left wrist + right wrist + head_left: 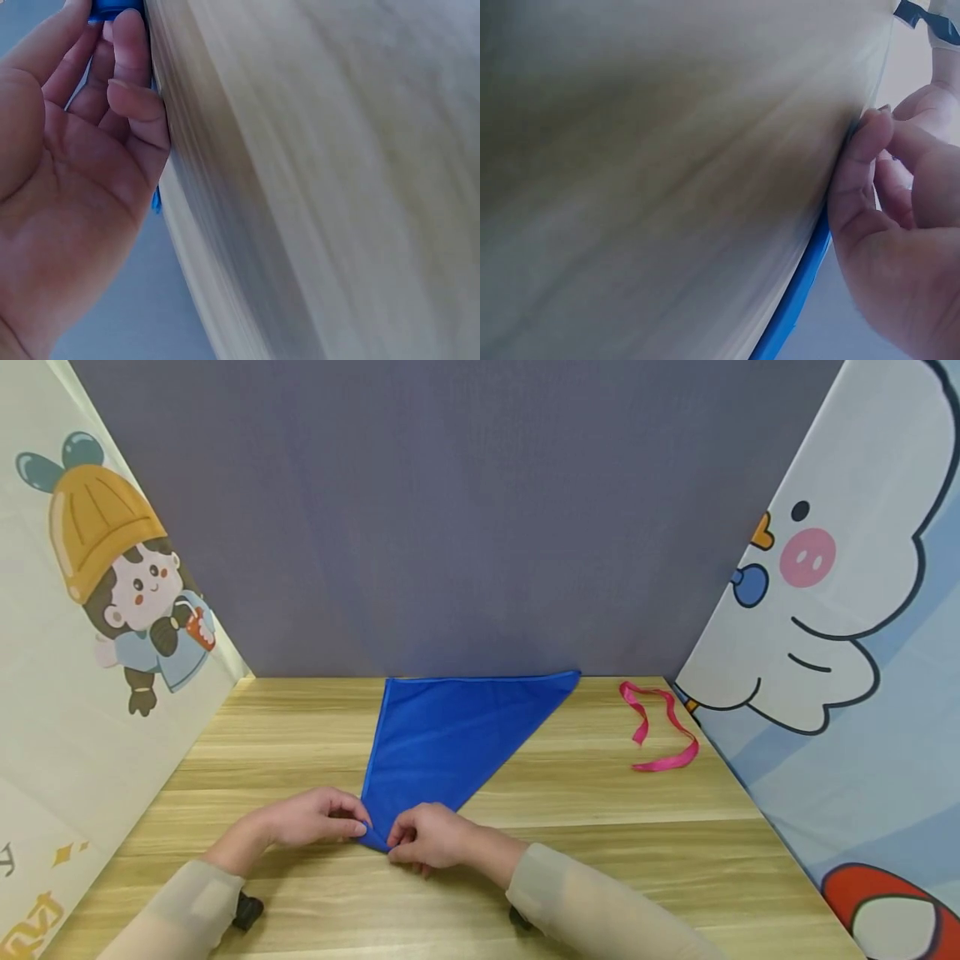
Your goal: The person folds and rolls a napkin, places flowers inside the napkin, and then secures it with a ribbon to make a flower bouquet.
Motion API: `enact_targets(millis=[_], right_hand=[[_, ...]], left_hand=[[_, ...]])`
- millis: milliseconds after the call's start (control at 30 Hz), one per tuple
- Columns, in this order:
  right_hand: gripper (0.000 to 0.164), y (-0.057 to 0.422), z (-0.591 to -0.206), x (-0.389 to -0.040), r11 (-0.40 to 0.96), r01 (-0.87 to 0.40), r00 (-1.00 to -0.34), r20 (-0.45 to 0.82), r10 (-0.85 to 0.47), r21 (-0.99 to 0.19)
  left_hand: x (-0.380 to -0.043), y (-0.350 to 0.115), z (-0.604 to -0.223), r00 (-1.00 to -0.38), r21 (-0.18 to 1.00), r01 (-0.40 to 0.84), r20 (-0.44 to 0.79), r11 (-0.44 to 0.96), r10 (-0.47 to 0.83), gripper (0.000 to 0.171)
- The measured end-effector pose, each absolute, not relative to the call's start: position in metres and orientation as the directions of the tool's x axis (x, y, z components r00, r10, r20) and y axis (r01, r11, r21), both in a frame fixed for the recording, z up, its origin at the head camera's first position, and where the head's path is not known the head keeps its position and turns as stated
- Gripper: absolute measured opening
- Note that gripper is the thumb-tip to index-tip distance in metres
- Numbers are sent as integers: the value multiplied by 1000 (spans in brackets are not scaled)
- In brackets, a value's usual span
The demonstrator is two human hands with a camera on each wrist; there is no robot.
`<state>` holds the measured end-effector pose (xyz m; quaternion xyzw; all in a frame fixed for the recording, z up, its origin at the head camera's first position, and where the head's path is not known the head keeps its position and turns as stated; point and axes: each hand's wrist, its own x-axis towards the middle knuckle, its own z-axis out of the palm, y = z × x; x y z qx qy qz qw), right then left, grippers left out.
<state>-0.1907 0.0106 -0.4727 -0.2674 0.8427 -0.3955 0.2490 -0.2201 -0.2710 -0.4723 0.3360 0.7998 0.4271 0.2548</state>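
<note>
A blue cloth (450,735) lies flat on the wooden table, its long slanted edge running from the far right corner down to the near end. My left hand (318,817) pinches the left side of that near end between thumb and fingers. Close beside it, my right hand (435,837) pinches the near edge, where a small piece is turned over. In the left wrist view, blue cloth (116,9) shows at the fingertips of the left hand. A blue strip of cloth (795,292) runs along the tabletop under the right hand (900,255) in the right wrist view.
A loosely curved pink ribbon (667,763) lies at the right on the wooden table (600,860). Behind the table rises a grey panel (465,510). Panels with cartoon figures stand along the left (60,693) and right (862,677) sides.
</note>
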Motion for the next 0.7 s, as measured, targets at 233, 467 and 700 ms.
enact_targets(millis=[233,467,700], right_hand=[[8,13,-475,-194,556,-278,-735,-199,-648,-783],[10,16,-473,-196,529,-250,-737,-195,-647,-811],[8,17,-472,-198,516,-232,-728,-205,-654,-825]], left_hand=[[-220,-262,-472,-682,859,286,-129,425,720,14],[-220,-251,-473,-754,861,184,-185,473,630,14],[-221,-246,-473,-799,867,111,-213,486,562,18]])
